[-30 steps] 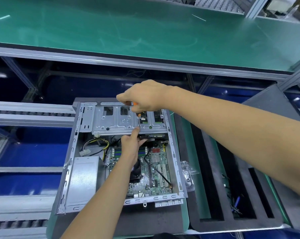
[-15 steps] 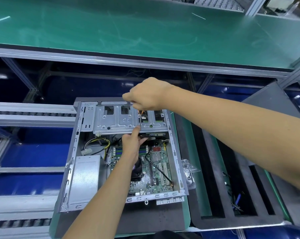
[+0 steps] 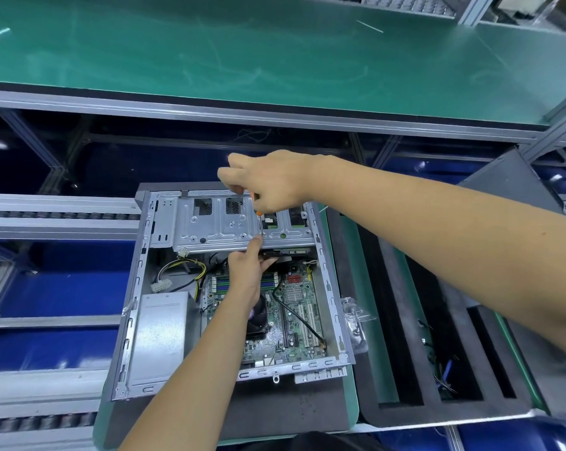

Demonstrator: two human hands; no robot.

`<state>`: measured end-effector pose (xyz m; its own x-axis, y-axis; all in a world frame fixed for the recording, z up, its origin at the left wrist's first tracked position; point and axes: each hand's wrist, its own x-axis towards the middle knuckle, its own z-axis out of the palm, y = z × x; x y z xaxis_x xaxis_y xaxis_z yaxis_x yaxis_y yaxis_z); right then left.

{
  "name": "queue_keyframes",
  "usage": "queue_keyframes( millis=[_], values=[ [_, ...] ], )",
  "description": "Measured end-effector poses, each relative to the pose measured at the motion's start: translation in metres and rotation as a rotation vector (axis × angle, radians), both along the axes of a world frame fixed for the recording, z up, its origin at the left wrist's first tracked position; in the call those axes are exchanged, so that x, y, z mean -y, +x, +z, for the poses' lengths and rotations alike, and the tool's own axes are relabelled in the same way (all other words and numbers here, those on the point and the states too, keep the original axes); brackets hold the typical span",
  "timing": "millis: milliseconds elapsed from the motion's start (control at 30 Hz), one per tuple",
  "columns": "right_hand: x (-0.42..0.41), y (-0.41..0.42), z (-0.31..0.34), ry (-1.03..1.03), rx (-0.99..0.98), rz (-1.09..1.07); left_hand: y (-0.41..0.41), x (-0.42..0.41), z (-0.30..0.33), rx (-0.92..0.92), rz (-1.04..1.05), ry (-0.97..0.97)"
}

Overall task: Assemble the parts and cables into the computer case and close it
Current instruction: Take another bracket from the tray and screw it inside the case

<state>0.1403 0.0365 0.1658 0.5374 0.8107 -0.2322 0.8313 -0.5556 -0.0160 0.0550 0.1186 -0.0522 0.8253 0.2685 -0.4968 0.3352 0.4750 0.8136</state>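
Note:
The open computer case (image 3: 329, 281) lies flat in front of me. Its silver drive cage (image 3: 216, 227) spans the far end, above the green motherboard (image 3: 296, 315). The grey power supply (image 3: 156, 336) fills the near left corner. My right hand (image 3: 268, 182) grips a small orange-collared screwdriver (image 3: 260, 221), held upright with its tip on the cage's front edge. My left hand (image 3: 247, 271) reaches up from below. Its fingertips touch the cage edge right beside the screwdriver tip, and its thumb sits under the cage.
Yellow and black power cables with a white connector (image 3: 161, 284) lie loose left of the motherboard. A black foam tray (image 3: 405, 336) with slots and some wires sits to the right. A clear plastic bag (image 3: 355, 315) rests by the case's right wall. Behind is a green conveyor (image 3: 275, 53).
My right hand has risen slightly and its fingers have shifted around the screwdriver handle. The left hand stays at the cage edge.

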Motion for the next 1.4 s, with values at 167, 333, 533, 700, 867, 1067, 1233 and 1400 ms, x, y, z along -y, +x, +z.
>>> queue_keyframes(
  millis=[167,333,533,700,867,1067,1233,1400],
  values=[
    [-0.0009,0.0016,0.005,-0.002,0.021,0.035,0.0012,-0.0006,-0.003,-0.009,-0.02,-0.005],
    [0.0043,0.006,-0.0015,-0.046,0.041,-0.016,0.0004,-0.0009,-0.0036,-0.004,-0.031,0.0],
    [0.0058,0.0025,0.0025,-0.028,0.119,0.079,-0.0014,-0.0015,-0.0008,-0.016,-0.043,-0.013],
    [0.0024,0.0007,-0.0003,-0.051,0.084,0.049,-0.0015,-0.001,0.0008,-0.019,-0.03,-0.013],
    [-0.0001,-0.0009,0.0065,0.008,-0.089,0.015,-0.0012,-0.0016,-0.0017,-0.012,-0.04,-0.005],
    [0.0029,0.0041,0.0014,-0.084,0.085,-0.021,-0.0021,-0.0027,-0.0003,-0.009,-0.052,0.013],
    [0.004,-0.0014,0.004,0.01,-0.095,0.019,-0.0008,-0.0028,-0.0018,-0.007,-0.047,0.006],
    [-0.0007,-0.0003,0.0018,-0.136,0.272,0.055,-0.0007,-0.0021,-0.0029,0.001,-0.057,0.007]
  ],
)
